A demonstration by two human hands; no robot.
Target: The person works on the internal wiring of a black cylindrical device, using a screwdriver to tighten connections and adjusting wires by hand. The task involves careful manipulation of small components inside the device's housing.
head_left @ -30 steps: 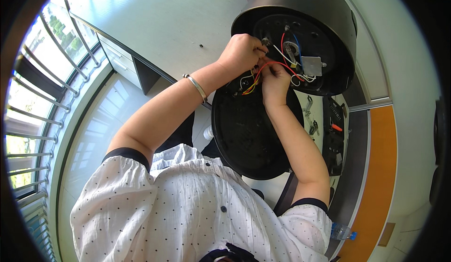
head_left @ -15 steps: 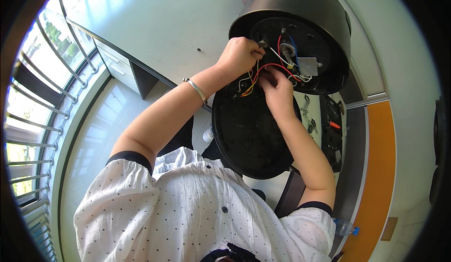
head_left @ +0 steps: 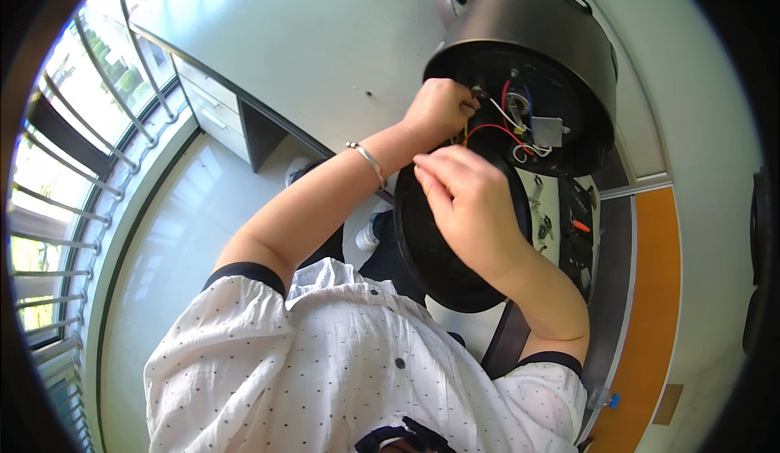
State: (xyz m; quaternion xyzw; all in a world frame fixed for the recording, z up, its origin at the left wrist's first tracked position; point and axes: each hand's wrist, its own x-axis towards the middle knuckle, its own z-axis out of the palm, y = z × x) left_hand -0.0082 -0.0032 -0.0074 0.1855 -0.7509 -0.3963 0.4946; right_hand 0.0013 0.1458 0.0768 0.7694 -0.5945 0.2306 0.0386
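Observation:
A grey-brown electric cooker (head_left: 544,26) lies tipped on its side, with its black underside and wiring facing me. Red, blue and white wires (head_left: 490,127) and a square metal plate (head_left: 548,132) show inside. At the left rim of that opening, my left hand (head_left: 443,110) is closed in a pinch, with a yellow wire running down from its fingertips. Below the opening hangs the round black base cover (head_left: 431,246), partly hidden by my right hand. My right hand (head_left: 471,189) is raised over this cover, thumb and fingers pressed together; whatever they hold, if anything, is hidden.
The cooker stands on a pale desk (head_left: 309,39), which bears a small dark bit (head_left: 369,92). To the right of the cover lie small metal parts (head_left: 543,217) and a black tool case (head_left: 578,225) with a red-handled tool. Window bars (head_left: 89,156) line the left side.
My right hand has come away from the wires, back toward me and over the cover. My left hand stays pinched by the rim. The whole view has shifted slightly.

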